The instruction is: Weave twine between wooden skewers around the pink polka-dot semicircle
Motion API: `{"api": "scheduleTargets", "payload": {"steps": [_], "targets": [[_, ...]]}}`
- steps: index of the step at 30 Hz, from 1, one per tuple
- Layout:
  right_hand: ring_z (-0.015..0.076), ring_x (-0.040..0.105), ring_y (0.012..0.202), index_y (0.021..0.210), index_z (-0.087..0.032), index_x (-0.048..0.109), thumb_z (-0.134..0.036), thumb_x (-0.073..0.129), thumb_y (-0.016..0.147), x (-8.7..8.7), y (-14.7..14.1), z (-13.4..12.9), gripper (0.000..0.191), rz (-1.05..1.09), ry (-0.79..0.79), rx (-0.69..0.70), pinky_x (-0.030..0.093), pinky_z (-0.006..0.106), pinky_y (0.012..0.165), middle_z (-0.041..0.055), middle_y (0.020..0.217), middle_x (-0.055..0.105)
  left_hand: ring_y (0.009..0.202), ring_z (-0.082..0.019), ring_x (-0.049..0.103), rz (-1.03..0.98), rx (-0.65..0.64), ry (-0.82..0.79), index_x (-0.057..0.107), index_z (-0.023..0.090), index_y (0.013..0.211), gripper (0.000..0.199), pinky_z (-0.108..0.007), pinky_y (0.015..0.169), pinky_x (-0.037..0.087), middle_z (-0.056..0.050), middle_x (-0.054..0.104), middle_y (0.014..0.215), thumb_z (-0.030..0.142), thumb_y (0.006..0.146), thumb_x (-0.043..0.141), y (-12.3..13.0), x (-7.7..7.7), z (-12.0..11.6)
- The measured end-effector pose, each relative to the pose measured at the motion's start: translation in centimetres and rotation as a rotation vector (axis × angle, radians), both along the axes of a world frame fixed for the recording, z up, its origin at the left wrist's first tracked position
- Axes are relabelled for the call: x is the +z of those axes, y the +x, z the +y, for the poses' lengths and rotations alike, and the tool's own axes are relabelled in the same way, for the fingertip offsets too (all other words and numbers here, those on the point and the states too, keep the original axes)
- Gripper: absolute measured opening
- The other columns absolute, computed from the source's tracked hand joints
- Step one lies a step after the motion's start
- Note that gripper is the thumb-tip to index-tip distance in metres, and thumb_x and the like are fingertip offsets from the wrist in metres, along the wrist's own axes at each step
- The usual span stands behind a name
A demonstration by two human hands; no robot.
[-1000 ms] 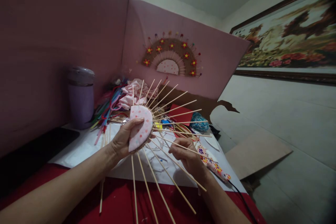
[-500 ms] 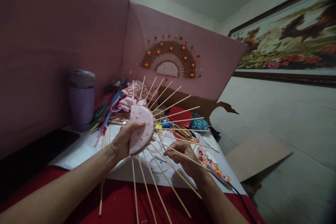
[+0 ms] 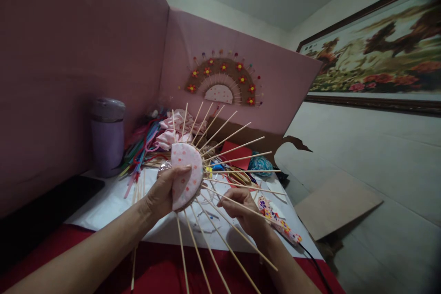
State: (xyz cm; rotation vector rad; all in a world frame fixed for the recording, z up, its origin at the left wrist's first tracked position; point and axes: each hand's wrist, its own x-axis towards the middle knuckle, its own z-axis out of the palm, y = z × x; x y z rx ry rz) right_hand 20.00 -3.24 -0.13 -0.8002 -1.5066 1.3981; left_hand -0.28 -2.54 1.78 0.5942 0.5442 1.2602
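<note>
My left hand grips a half-round, fabric-covered piece, white-pink with orange-red dots, thumb on its face and fingers behind. Thin wooden sticks fan out from its curved edge, up, right and down. My right hand is closed in a pinch just right of the piece, among the lower right sticks, one of which crosses in front of it. What its fingertips hold is too small to tell; a thin pale strand seems to run near them.
A similar flower-trimmed half-round decoration hangs on the pink board. A purple tumbler stands left beside pipe cleaners and pink cloth. Blue yarn, red paper and a corded, flower-patterned tool lie right.
The half-round piece has turned slightly and sits a little lower in view, its sticks shifting with it. My left hand keeps its grip; my right hand stays pinched in nearly the same place.
</note>
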Motion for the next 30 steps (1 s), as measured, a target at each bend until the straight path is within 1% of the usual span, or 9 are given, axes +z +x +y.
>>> {"api": "scheduleTargets", "payload": {"steps": [3, 6, 8, 12, 16, 20, 22, 26, 30], "targets": [[0.0045, 0.024, 0.042, 0.062, -0.013, 0.067, -0.029, 0.065, 0.063, 0.4, 0.0, -0.2, 0.016, 0.025, 0.0, -0.03, 0.013, 0.023, 0.043, -0.0055, 0.042, 0.037, 0.062, -0.023, 0.065, -0.038, -0.017, -0.013, 0.063, 0.007, 0.083, 0.017, -0.032, 0.058, 0.052, -0.012, 0.069, 0.07, 0.015, 0.069, 0.057, 0.1, 0.5, -0.3], [0.0045, 0.021, 0.042, 0.064, -0.013, 0.066, -0.028, 0.064, 0.065, 0.1, 0.2, 0.1, 0.016, 0.063, -0.026, -0.005, 0.011, 0.023, 0.043, -0.0066, 0.041, 0.032, 0.065, -0.023, 0.065, -0.076, -0.038, -0.036, 0.063, 0.008, 0.087, 0.019, -0.035, 0.063, 0.052, -0.012, 0.069, 0.073, 0.014, 0.07, 0.056, 0.1, 0.8, -0.4], [0.0046, 0.02, 0.041, 0.064, -0.014, 0.066, -0.028, 0.063, 0.066, -0.3, 0.3, 0.5, 0.015, 0.078, -0.042, 0.009, 0.011, 0.024, 0.042, -0.0066, 0.041, 0.032, 0.066, -0.022, 0.065, -0.089, -0.035, -0.061, 0.063, 0.009, 0.088, 0.019, -0.036, 0.067, 0.051, -0.012, 0.07, 0.075, 0.014, 0.07, 0.056, 0.0, 0.8, -0.4], [0.005, 0.021, 0.041, 0.063, -0.014, 0.065, -0.026, 0.063, 0.068, -0.8, 0.5, 0.9, 0.013, 0.104, -0.075, -0.018, 0.012, 0.024, 0.043, -0.006, 0.042, 0.034, 0.071, -0.021, 0.064, -0.112, -0.066, -0.102, 0.064, 0.01, 0.087, 0.018, -0.036, 0.073, 0.049, -0.01, 0.07, 0.079, 0.013, 0.071, 0.057, -0.1, 0.7, -0.3], [0.0052, 0.02, 0.043, 0.063, -0.014, 0.062, -0.023, 0.062, 0.066, -0.7, 0.6, 0.8, 0.01, 0.177, -0.126, -0.038, 0.013, 0.023, 0.043, -0.0059, 0.044, 0.035, 0.073, -0.02, 0.064, -0.158, -0.098, -0.071, 0.066, 0.011, 0.086, 0.017, -0.034, 0.073, 0.048, -0.008, 0.07, 0.08, 0.011, 0.071, 0.058, -0.2, 0.6, -0.2], [0.0053, 0.019, 0.043, 0.062, -0.014, 0.06, -0.023, 0.064, 0.062, -0.5, 0.5, 0.7, 0.01, 0.203, -0.178, -0.037, 0.012, 0.023, 0.043, -0.0064, 0.044, 0.034, 0.075, -0.019, 0.063, -0.189, -0.149, -0.027, 0.067, 0.011, 0.085, 0.017, -0.031, 0.072, 0.047, -0.009, 0.07, 0.083, 0.011, 0.071, 0.058, -0.4, 0.8, -0.4], [0.0053, 0.019, 0.042, 0.061, -0.014, 0.06, -0.023, 0.065, 0.061, -0.4, 0.4, 0.7, 0.01, 0.194, -0.208, -0.046, 0.011, 0.023, 0.043, -0.0067, 0.043, 0.033, 0.074, -0.018, 0.063, -0.195, -0.153, -0.023, 0.067, 0.011, 0.084, 0.017, -0.031, 0.072, 0.046, -0.008, 0.07, 0.082, 0.01, 0.069, 0.059, -0.4, 0.8, -0.5], [0.0049, 0.021, 0.043, 0.06, -0.014, 0.059, -0.023, 0.067, 0.059, -0.4, 0.2, 0.6, 0.012, 0.211, -0.244, -0.106, 0.012, 0.023, 0.043, -0.0061, 0.045, 0.036, 0.073, -0.018, 0.063, -0.194, -0.141, -0.048, 0.068, 0.013, 0.082, 0.018, -0.032, 0.072, 0.045, -0.006, 0.07, 0.079, 0.008, 0.066, 0.062, -0.5, 0.8, -0.6], [0.0044, 0.02, 0.042, 0.059, -0.014, 0.059, -0.024, 0.067, 0.061, -0.5, 0.2, 0.7, 0.013, 0.214, -0.272, -0.052, 0.011, 0.022, 0.042, -0.0068, 0.043, 0.032, 0.074, -0.019, 0.062, -0.209, -0.13, -0.049, 0.068, 0.014, 0.085, 0.021, -0.032, 0.074, 0.044, -0.006, 0.07, 0.081, 0.008, 0.065, 0.062, -0.5, 0.9, -0.5]]}}
